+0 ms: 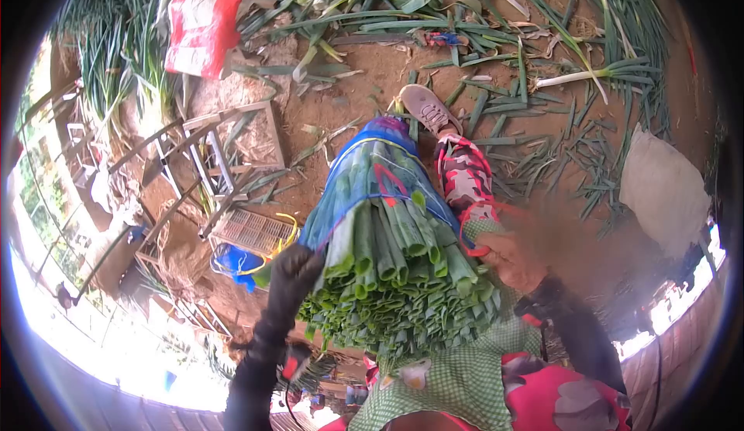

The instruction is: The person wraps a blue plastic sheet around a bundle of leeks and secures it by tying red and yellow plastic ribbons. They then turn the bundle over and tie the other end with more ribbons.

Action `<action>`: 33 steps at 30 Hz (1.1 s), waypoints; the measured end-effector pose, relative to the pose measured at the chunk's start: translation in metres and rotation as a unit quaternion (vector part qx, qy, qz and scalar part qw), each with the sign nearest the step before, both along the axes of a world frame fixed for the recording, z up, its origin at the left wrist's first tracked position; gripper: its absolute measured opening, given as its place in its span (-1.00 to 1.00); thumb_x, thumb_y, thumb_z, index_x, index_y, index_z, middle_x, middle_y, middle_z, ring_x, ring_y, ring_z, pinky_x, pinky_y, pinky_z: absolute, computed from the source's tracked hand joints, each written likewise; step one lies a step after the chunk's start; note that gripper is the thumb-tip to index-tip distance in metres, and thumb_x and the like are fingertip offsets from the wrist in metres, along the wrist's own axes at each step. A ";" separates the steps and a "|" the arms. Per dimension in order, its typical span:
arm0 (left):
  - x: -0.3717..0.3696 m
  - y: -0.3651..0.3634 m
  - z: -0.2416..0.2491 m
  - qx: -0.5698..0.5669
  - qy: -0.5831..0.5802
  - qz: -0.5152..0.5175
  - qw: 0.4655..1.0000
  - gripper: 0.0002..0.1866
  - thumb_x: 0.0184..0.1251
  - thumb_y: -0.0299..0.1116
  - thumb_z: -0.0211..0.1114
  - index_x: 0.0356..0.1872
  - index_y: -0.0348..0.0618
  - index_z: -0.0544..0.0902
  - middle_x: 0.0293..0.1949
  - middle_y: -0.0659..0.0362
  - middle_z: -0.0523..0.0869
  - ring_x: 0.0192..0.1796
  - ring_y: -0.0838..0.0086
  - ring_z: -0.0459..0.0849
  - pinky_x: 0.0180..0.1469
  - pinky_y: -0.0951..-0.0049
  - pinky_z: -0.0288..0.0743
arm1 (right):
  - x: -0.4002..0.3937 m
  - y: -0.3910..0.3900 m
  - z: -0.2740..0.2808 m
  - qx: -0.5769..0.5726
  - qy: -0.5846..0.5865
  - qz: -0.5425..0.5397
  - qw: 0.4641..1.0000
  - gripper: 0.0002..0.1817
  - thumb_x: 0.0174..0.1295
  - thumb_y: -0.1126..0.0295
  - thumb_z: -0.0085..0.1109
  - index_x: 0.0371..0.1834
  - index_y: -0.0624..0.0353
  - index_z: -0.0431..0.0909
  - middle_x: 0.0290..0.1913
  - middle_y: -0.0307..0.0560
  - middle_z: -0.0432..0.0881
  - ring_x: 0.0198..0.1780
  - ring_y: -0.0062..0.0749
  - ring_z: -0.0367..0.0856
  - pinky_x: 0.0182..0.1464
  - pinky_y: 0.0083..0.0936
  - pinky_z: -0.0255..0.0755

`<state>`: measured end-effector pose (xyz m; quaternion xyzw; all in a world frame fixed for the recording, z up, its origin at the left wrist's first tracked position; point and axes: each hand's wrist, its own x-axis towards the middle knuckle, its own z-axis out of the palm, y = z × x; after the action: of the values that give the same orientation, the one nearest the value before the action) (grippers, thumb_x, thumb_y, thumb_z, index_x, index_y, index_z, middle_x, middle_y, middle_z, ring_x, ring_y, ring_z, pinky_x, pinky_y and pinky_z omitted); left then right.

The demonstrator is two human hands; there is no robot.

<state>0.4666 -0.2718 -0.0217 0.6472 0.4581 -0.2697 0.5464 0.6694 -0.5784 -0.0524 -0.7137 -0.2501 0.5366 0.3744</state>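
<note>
A thick bundle of green onions (pixel 403 291) lies before me, its cut green ends facing my body. A blue plastic bag (pixel 339 169) covers the far part, with thin cords across it. My left hand (pixel 297 267), in a dark glove, is closed on the bag's edge at the left of the bundle. On the right side, my right hand (pixel 513 262) is closed on the bag's other edge, beside a red strip (pixel 476 250). Its fingers are partly blurred. My shoe (pixel 426 108) rests to the right of the bundle's far end.
Loose green onions (pixel 372 24) lie along the back, with cut leaf pieces (pixel 597 163) scattered on the right. A red-and-white bag (pixel 203 36) stands at the upper left. Wooden frames (pixel 232 132) and a plastic crate (pixel 249 233) are on the left; a white sack (pixel 665 191) sits far right.
</note>
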 end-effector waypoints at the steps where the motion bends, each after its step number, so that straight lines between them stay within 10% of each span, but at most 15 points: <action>1: -0.012 -0.008 0.010 0.005 -0.053 0.017 0.998 -0.70 0.22 -0.43 0.27 -0.62 -0.23 0.36 -0.56 0.24 0.36 -0.48 0.52 0.34 -0.38 0.45 0.26 | 0.004 0.002 0.000 0.007 -0.024 0.011 1.000 -0.89 0.10 0.45 0.05 -0.37 0.27 0.46 -0.58 0.15 0.43 -0.45 0.10 0.48 -0.38 -0.28 0.37; 5: -0.013 -0.020 0.002 0.122 -0.102 0.020 0.987 -0.75 0.32 -0.38 0.16 -0.53 -0.24 0.37 -0.51 0.20 0.33 -0.42 0.47 0.33 -0.32 0.42 0.26 | 0.030 0.017 -0.032 -0.132 -0.014 -0.061 0.989 -0.83 0.24 0.45 -0.03 -0.20 0.25 0.52 -0.35 0.09 0.61 -0.34 -0.10 0.60 -0.25 -0.41 0.43; 8: -0.014 -0.019 -0.011 0.185 -0.119 0.042 0.975 -0.76 0.34 -0.34 0.14 -0.47 -0.27 0.43 -0.48 0.11 0.39 -0.37 0.30 0.38 -0.25 0.33 0.29 | 0.050 0.043 -0.083 0.001 0.143 -0.189 0.971 -0.77 0.29 0.39 -0.05 -0.12 0.25 0.54 -0.35 -0.13 0.66 -0.30 -0.42 0.61 -0.20 -0.47 0.44; 14: -0.027 -0.015 -0.020 0.202 -0.113 0.053 0.971 -0.79 0.34 -0.33 0.17 -0.24 -0.32 0.49 -0.31 0.00 0.50 -0.23 0.17 0.51 -0.11 0.30 0.37 | 0.049 0.121 -0.118 0.038 0.279 0.016 0.959 -0.78 0.29 0.40 0.02 -0.08 0.22 0.56 -0.38 -0.18 0.66 -0.27 -0.45 0.63 -0.19 -0.51 0.48; 17: -0.033 -0.013 -0.035 0.276 -0.171 0.029 0.945 -0.75 0.34 -0.33 0.18 -0.15 -0.36 0.49 -0.25 -0.02 0.52 -0.18 0.17 0.53 -0.07 0.29 0.39 | 0.033 0.144 -0.122 0.246 0.024 0.101 0.964 -0.77 0.22 0.44 0.14 -0.05 0.14 0.57 -0.39 -0.08 0.64 -0.31 -0.26 0.65 -0.26 -0.44 0.49; 22: -0.030 -0.015 -0.033 0.323 -0.163 -0.027 0.932 -0.69 0.36 -0.29 0.12 -0.06 -0.37 0.48 -0.16 -0.04 0.51 -0.10 0.15 0.52 0.00 0.27 0.37 | 0.043 0.156 -0.093 0.241 -0.100 0.254 0.931 -0.36 -0.14 0.65 0.10 0.15 0.00 0.47 -0.42 -0.02 0.59 -0.38 -0.04 0.61 -0.36 -0.24 0.48; 33: -0.013 -0.008 -0.038 0.264 -0.153 0.032 0.952 -0.63 0.36 -0.22 0.01 0.00 -0.31 0.49 -0.16 -0.06 0.51 -0.06 0.10 0.49 0.06 0.23 0.32 | 0.034 0.161 -0.126 0.200 -0.239 0.242 0.919 -0.63 -0.01 0.55 0.07 -0.06 0.09 0.49 -0.37 -0.04 0.57 -0.41 -0.04 0.58 -0.42 -0.25 0.45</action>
<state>0.4537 -0.2796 -0.0594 0.7871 0.4441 -0.0187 0.4277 0.7032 -0.4175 -0.1781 -0.6485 -0.5991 0.3634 0.2975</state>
